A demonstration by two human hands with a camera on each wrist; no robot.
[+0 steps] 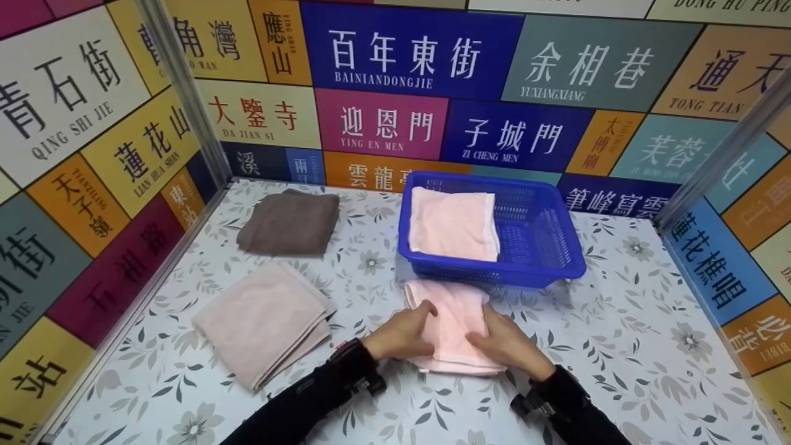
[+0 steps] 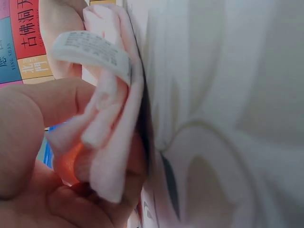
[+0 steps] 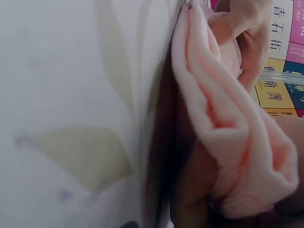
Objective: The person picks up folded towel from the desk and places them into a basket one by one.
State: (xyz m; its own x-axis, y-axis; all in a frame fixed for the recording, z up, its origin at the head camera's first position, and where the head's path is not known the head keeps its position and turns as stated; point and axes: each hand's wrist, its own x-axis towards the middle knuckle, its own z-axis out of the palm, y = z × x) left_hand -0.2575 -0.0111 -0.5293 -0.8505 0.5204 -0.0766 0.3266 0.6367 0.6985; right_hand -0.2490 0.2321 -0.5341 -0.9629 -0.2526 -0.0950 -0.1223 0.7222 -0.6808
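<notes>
A folded pink towel (image 1: pixel 456 324) lies in front of the blue basket, close to its near side. My left hand (image 1: pixel 401 334) grips its left edge, thumb on top and fingers tucked beneath, as the left wrist view shows. At the opposite edge my right hand (image 1: pixel 514 341) holds it the same way. Several folded layers (image 3: pixel 232 128) show from the side in the right wrist view. A white printed label (image 2: pixel 92 51) sticks out from the towel's near edge. Inside the basket, at its left, rests another folded pink towel (image 1: pixel 454 225).
The blue plastic basket (image 1: pixel 565 256) stands at the back against the patterned wall. On the left are a folded brown towel (image 1: pixel 290 222) and, nearer, a folded pale beige-pink towel (image 1: pixel 262 324). Sign-printed panels enclose the flower-patterned table (image 1: pixel 624 346) at the back and sides.
</notes>
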